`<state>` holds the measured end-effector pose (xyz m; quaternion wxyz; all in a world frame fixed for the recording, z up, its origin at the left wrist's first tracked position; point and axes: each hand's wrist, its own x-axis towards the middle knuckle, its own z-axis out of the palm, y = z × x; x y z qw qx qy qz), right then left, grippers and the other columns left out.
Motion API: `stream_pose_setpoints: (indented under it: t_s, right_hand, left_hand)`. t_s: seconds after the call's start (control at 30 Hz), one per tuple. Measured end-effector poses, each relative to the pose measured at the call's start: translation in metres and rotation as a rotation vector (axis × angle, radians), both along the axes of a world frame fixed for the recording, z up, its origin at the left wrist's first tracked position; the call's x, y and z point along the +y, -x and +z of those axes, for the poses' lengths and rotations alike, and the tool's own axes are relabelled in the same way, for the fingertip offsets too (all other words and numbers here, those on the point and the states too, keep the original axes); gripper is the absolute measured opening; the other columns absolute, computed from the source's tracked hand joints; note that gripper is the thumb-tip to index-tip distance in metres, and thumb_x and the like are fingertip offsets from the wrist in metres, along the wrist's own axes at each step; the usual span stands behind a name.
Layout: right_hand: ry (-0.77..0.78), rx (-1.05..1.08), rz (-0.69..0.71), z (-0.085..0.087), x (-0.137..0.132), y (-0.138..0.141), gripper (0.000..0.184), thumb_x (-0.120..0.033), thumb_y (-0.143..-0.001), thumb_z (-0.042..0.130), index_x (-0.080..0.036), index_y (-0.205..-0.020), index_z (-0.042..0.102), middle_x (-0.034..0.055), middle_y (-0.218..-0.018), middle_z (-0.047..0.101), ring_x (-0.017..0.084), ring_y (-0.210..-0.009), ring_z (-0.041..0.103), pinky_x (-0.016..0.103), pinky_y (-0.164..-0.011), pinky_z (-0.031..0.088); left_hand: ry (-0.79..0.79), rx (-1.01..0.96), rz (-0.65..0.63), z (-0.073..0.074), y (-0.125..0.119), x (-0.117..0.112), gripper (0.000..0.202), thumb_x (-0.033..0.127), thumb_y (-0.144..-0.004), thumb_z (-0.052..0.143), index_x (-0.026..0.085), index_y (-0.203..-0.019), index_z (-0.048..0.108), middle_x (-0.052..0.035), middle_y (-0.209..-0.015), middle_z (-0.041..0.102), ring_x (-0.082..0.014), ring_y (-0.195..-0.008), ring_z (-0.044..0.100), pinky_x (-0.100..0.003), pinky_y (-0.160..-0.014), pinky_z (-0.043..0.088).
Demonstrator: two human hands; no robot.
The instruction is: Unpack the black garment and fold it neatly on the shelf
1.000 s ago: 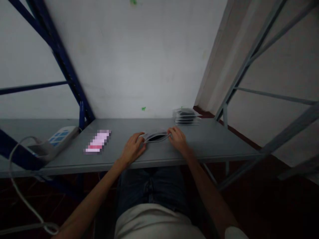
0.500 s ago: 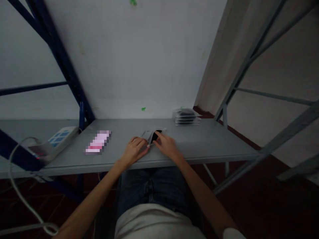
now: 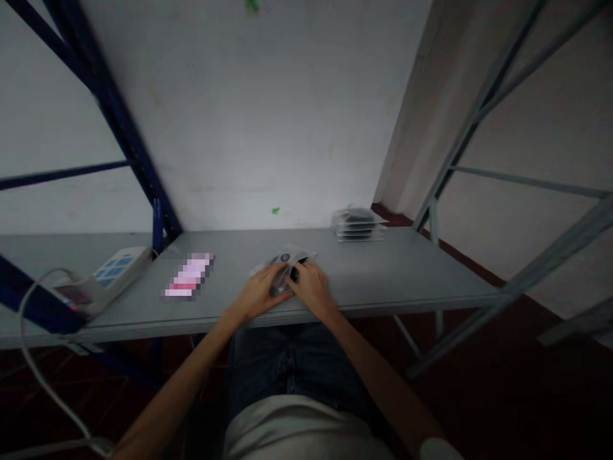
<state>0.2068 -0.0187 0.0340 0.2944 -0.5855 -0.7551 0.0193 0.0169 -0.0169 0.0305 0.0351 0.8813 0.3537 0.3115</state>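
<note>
1. Head view: left hand (image 3: pixel 261 292) and right hand (image 3: pixel 313 289) both pinch a small clear pouch (image 3: pixel 286 262) at mid-shelf (image 3: pixel 407 268).
2. Step, likely: working the dark item into the pouch.
3. Next calls for keeping the mouth steady; stack of packets (image 3: pixel 358 225) lies well apart.

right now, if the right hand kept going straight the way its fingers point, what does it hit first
The right hand points up and left, at the clear packet it already touches; just beyond is the left hand. Past those, probably bare shelf, though depth is unclear.
</note>
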Motion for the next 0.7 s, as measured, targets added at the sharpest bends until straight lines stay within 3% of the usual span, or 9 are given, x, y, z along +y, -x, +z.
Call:
stream_pose_setpoints:
  t_s: [0.13, 0.37, 0.53, 0.7]
  right_hand:
    - [0.091, 0.110, 0.115, 0.007, 0.010, -0.019, 0.026, -0.038, -0.094, 0.068, -0.026, -0.116, 0.073, 0.0052, -0.102, 0.077, 0.022, -0.093, 0.070, 0.030, -0.083, 0.051]
    - [0.253, 0.250, 0.294, 0.014, 0.026, -0.087, 0.030, -0.034, -0.086, 0.075, -0.022, -0.114, 0.076, 0.0013, -0.088, 0.075, 0.016, -0.080, 0.068, 0.026, -0.076, 0.051]
    - [0.418, 0.327, 0.433, 0.017, 0.029, -0.118, 0.035, -0.040, -0.085, 0.074, -0.020, -0.114, 0.075, -0.0017, -0.078, 0.069, 0.015, -0.075, 0.064, 0.026, -0.072, 0.051]
    - [0.533, 0.352, 0.497, 0.025, 0.026, -0.134, 0.044, -0.045, -0.081, 0.076, -0.019, -0.116, 0.073, -0.0030, -0.076, 0.065, 0.014, -0.070, 0.060, 0.024, -0.064, 0.048]
  left_hand:
    - [0.032, 0.030, 0.022, -0.004, 0.003, 0.002, 0.068, 0.051, -0.096, 0.061, 0.021, -0.153, 0.040, -0.0145, -0.152, 0.055, -0.0306, -0.138, 0.055, -0.047, -0.116, 0.046]
    - [0.103, 0.089, 0.127, -0.006, 0.003, 0.003, 0.066, 0.046, -0.092, 0.062, 0.016, -0.148, 0.046, -0.0179, -0.145, 0.060, -0.0341, -0.134, 0.058, -0.050, -0.113, 0.047]
    - [0.118, 0.099, 0.236, -0.007, 0.001, 0.002, 0.054, 0.046, -0.095, 0.058, 0.015, -0.139, 0.052, -0.0181, -0.129, 0.069, -0.0330, -0.117, 0.068, -0.050, -0.105, 0.051]
    - [0.058, 0.134, 0.341, -0.013, 0.002, 0.006, 0.047, 0.047, -0.098, 0.054, 0.016, -0.133, 0.056, -0.0186, -0.131, 0.068, -0.0351, -0.124, 0.063, -0.053, -0.109, 0.045]
